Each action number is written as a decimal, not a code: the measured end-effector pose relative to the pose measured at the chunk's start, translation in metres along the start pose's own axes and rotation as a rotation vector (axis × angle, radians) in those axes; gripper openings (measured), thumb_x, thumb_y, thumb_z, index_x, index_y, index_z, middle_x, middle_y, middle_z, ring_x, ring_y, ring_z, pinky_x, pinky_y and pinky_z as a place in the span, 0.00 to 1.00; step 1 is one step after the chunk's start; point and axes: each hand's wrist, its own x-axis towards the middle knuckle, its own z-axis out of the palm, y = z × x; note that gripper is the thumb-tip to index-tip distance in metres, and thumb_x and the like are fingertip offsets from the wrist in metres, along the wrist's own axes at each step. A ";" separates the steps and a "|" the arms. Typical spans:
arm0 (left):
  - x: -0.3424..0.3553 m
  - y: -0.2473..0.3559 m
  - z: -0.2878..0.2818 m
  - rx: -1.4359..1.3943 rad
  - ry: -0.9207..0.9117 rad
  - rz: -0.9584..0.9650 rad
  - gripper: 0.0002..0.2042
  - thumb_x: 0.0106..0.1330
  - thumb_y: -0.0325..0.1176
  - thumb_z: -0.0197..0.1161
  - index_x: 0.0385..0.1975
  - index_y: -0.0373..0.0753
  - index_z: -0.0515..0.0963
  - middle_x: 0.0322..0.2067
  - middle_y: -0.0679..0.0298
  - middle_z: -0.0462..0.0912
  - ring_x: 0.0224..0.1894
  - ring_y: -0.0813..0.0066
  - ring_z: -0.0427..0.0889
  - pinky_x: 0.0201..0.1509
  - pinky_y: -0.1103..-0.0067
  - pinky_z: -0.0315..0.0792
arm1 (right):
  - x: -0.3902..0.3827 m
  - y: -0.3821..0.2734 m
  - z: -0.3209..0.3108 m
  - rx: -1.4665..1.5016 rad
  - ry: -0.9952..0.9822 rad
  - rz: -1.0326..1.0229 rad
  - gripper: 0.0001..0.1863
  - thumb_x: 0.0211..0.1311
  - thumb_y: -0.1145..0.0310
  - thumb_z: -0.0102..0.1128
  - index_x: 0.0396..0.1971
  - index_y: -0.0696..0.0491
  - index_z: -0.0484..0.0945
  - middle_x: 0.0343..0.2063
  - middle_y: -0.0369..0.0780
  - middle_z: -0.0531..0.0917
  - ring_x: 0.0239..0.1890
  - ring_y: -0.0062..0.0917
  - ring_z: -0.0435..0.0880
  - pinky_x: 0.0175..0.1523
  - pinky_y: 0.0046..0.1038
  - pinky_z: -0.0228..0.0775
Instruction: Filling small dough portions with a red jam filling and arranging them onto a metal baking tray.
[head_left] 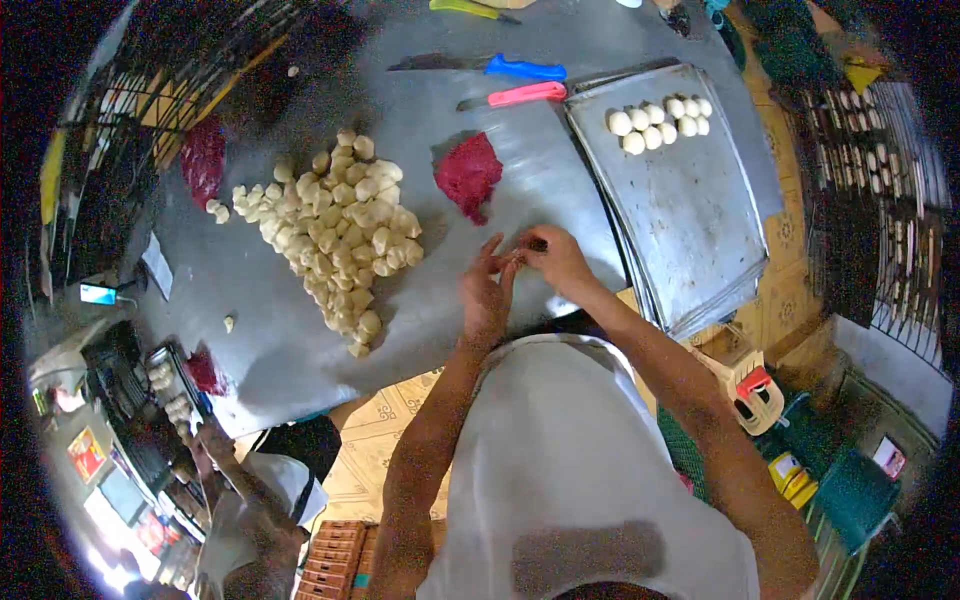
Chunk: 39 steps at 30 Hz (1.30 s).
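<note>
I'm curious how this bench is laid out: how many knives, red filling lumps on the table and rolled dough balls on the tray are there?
Knives: 3, blue-handled knife, pink-handled knife, green-handled knife
Red filling lumps: 3, middle lump, left lump, near lump
Dough balls on the tray: 10
Total: 16

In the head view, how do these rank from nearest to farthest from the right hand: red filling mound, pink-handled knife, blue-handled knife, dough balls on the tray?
From the right hand:
1. Red filling mound, just beyond the hand, slightly left.
2. Pink-handled knife, farther up the table.
3. Dough balls on the tray, up to the right, and the blue-handled knife, top: too close to call.
</note>
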 end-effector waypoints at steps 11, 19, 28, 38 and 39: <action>0.032 0.035 0.035 -0.536 -0.305 -0.375 0.17 0.70 0.32 0.62 0.56 0.32 0.78 0.47 0.60 0.83 0.48 0.74 0.80 0.56 0.77 0.75 | -0.015 -0.009 -0.070 0.212 -0.002 0.088 0.13 0.65 0.69 0.65 0.46 0.59 0.81 0.40 0.43 0.84 0.42 0.24 0.83 0.46 0.27 0.77; 0.046 0.056 0.059 -0.412 -0.347 -0.302 0.23 0.73 0.35 0.61 0.65 0.35 0.71 0.50 0.59 0.82 0.48 0.72 0.81 0.52 0.77 0.76 | 0.065 0.074 -0.328 -0.432 0.557 0.166 0.17 0.60 0.65 0.65 0.47 0.57 0.83 0.38 0.46 0.85 0.40 0.28 0.85 0.42 0.30 0.77; -0.003 -0.005 0.010 -0.319 -0.149 -0.415 0.20 0.73 0.35 0.62 0.61 0.34 0.74 0.47 0.61 0.84 0.45 0.76 0.81 0.48 0.79 0.75 | 0.130 0.164 -0.354 -0.302 0.397 0.080 0.14 0.57 0.63 0.69 0.38 0.57 0.85 0.27 0.35 0.83 0.27 0.17 0.77 0.32 0.27 0.70; -0.092 -0.070 -0.100 0.184 0.271 -0.273 0.11 0.66 0.22 0.56 0.45 0.31 0.81 0.34 0.64 0.82 0.35 0.73 0.78 0.42 0.77 0.75 | 0.045 0.112 -0.286 -0.079 0.572 -0.027 0.23 0.74 0.57 0.56 0.60 0.58 0.75 0.44 0.38 0.86 0.42 0.20 0.82 0.48 0.27 0.74; -0.104 -0.080 -0.117 -0.074 0.468 -0.144 0.09 0.67 0.25 0.60 0.45 0.32 0.80 0.35 0.64 0.80 0.34 0.76 0.76 0.39 0.78 0.73 | 0.035 0.103 -0.256 0.061 0.533 -0.179 0.23 0.74 0.57 0.56 0.59 0.57 0.76 0.44 0.38 0.86 0.44 0.20 0.81 0.50 0.27 0.73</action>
